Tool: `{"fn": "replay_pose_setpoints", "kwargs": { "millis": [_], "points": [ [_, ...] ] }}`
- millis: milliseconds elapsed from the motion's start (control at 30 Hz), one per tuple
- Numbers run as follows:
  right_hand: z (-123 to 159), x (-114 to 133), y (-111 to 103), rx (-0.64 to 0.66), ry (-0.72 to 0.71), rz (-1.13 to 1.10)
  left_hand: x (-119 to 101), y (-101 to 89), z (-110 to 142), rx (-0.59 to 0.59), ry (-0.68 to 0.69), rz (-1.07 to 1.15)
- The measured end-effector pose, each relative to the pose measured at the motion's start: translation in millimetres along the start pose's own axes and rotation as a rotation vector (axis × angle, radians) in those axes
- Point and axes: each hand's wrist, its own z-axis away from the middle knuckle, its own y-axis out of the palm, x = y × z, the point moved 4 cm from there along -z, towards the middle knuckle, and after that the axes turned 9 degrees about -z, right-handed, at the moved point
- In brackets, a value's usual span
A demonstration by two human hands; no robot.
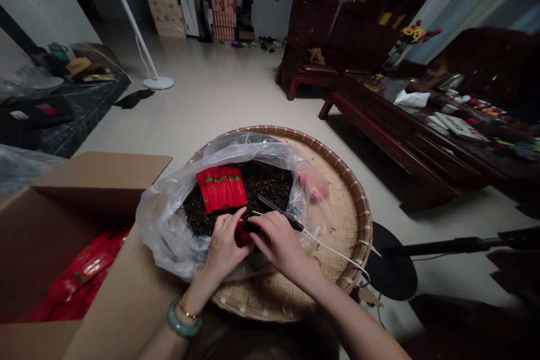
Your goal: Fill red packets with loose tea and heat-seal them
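My left hand [228,243] grips a small red packet [242,233] between thumb and fingers, over the near side of a clear plastic bag [158,219]. At the packet's top edge, my right hand [278,239] has its fingers drawn together; what they hold is dark and hidden. Loose dark tea leaves [270,183] fill the open bag. On the leaves lies a fanned stack of red packets [222,188] with green marks. A black-handled tool [280,212] with a white cord rests beside my right hand. All this sits on a round woven bamboo tray [343,202].
An open cardboard box [105,171] holding many red packets [84,267] stands at the left. Right of the tray is a round black stand base [394,261]. A dark wooden table [379,129] and a white fan [158,83] stand beyond.
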Motion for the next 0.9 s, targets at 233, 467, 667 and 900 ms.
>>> {"fn": "replay_pose_setpoints", "kwargs": {
  "millis": [233,467,667,900],
  "points": [
    [2.1,-11.1,5.8,0.091,0.09,-0.136,6.2,2.1,0.2,0.027,-0.062,0.068],
    [-1.9,-7.0,-9.1,-0.001,0.01,-0.292,9.3,0.1,-4.6,0.246,-0.111,0.268],
    [-3.2,-2.0,-22.6,0.028,0.075,-0.221,4.9,2.7,-4.7,0.268,-0.106,0.351],
    [1.6,2.7,-19.1,-0.012,-0.03,-0.085,-1.4,0.9,-5.2,0.213,-0.102,0.35]
  ]
}}
